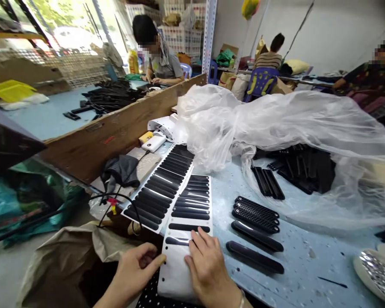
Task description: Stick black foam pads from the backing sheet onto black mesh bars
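Note:
A white backing sheet [176,276] with rows of long black adhesive strips [189,227] lies at the front edge of the table. My right hand [210,265] rests flat on its lower part, fingers stretched out over the end of the nearest strip. Beside the sheet's left edge is my left hand [131,267], its fingers loosely curled and its thumb apart, the thumb tip touching the edge. No object shows in either hand. To the right lie two smooth black handle-shaped pieces [256,256] and a group of black pieces with a textured face [256,214].
A second sheet of black strips [162,188] lies alongside on the left. Clear plastic film [276,115] covers a pile of black parts [304,167]. A wooden board [115,111] divides the tables. An open sack [73,261] stands lower left. Other people sit farther back.

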Demonstrator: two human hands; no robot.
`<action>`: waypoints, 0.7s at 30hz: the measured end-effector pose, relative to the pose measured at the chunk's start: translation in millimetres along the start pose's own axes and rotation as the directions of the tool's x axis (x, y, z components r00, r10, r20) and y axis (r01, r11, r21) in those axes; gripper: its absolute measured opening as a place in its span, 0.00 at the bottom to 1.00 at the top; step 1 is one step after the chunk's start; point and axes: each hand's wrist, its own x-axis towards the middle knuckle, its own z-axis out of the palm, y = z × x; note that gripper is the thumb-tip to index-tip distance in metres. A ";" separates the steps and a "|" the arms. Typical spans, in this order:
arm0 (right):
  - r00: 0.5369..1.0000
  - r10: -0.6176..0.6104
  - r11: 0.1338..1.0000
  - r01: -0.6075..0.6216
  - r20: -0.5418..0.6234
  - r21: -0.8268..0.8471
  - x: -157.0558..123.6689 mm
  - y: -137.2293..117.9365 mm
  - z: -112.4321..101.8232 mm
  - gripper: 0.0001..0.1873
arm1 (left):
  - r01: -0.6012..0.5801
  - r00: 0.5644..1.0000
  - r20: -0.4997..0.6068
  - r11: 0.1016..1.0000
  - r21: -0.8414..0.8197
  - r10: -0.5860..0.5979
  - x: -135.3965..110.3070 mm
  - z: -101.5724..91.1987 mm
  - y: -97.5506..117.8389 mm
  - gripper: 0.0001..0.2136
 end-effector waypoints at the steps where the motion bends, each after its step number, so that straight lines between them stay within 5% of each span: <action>1: 1.000 -0.029 1.000 0.029 -0.004 -0.007 -5.4 2.0 -1.7 0.14 | 0.055 0.996 0.074 0.990 -0.131 -0.046 -2.6 4.8 -4.0 0.12; 4: 0.997 -0.045 0.999 0.046 -0.055 0.021 -15.8 3.2 -9.6 0.13 | 0.207 0.963 0.259 0.826 -0.525 -0.076 -10.2 21.6 1.6 0.12; 8: 0.988 0.077 0.977 -0.049 -0.130 0.206 -1.5 -4.3 -11.7 0.14 | 0.302 0.941 0.332 0.623 -0.721 -0.073 -14.8 35.4 20.8 0.11; 11: 0.989 0.140 0.883 -0.102 -0.049 0.458 18.9 -5.4 -9.4 0.13 | 0.244 0.958 0.286 0.635 -0.733 -0.038 -8.3 37.0 26.1 0.11; 14: 0.965 0.233 0.699 -0.250 0.117 0.670 30.9 -0.7 -10.7 0.09 | 0.194 0.965 0.262 0.698 -0.689 -0.009 1.7 35.5 26.4 0.09; 19: 0.859 0.439 0.529 -0.484 0.263 0.697 35.4 0.0 -14.7 0.19 | 0.241 0.953 0.301 0.717 -0.655 -0.045 3.4 33.3 26.1 0.09; 21: 0.803 0.533 0.398 -0.515 0.265 0.759 40.2 -2.0 -21.2 0.19 | 0.264 0.953 0.287 0.721 -0.641 -0.093 -0.8 33.5 22.9 0.11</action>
